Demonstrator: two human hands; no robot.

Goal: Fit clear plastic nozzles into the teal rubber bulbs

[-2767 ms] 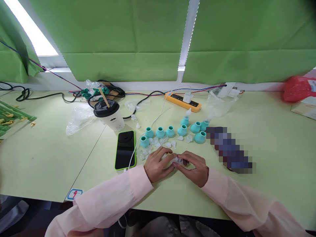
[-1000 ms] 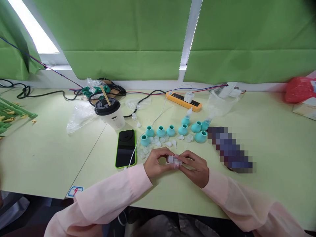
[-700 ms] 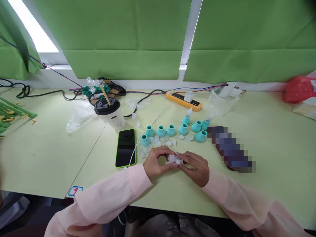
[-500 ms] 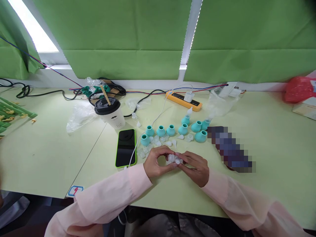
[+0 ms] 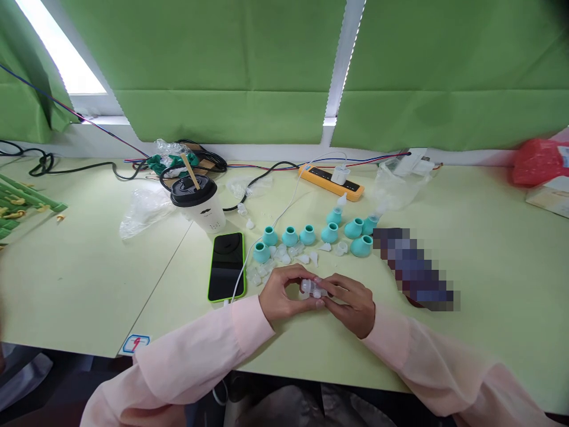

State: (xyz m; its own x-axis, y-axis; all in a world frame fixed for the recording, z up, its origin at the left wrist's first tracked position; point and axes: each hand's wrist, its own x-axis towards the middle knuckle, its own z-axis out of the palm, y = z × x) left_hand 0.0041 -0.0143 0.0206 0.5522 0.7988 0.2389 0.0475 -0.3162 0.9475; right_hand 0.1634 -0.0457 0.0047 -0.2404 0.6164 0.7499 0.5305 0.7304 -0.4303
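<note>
Close to the front of the table, my left hand (image 5: 281, 295) and my right hand (image 5: 354, 301) meet with fingertips pinched around small translucent plastic fittings (image 5: 306, 286). More than one piece seems to be between them, though fingers partly cover the parts. Beyond my hands, several teal rubber bulbs (image 5: 290, 236) stand with their open necks up. Clear plastic fittings (image 5: 267, 268) and white cone-shaped tips (image 5: 303, 259) lie loose in front of the bulbs. One bulb at the back (image 5: 333, 216) carries a translucent tip (image 5: 342, 200).
Left of the parts lies a phone (image 5: 226, 267) with a white cable. Behind it stands a lidded paper cup (image 5: 202, 207). A yellow power strip (image 5: 331, 181) and a clear plastic bag (image 5: 398, 185) are at the back. A pixelated object (image 5: 413, 270) lies on the right.
The translucent fittings have turned slightly between my fingertips, and my fingers have shifted a little. Everything else on the table stays in place.
</note>
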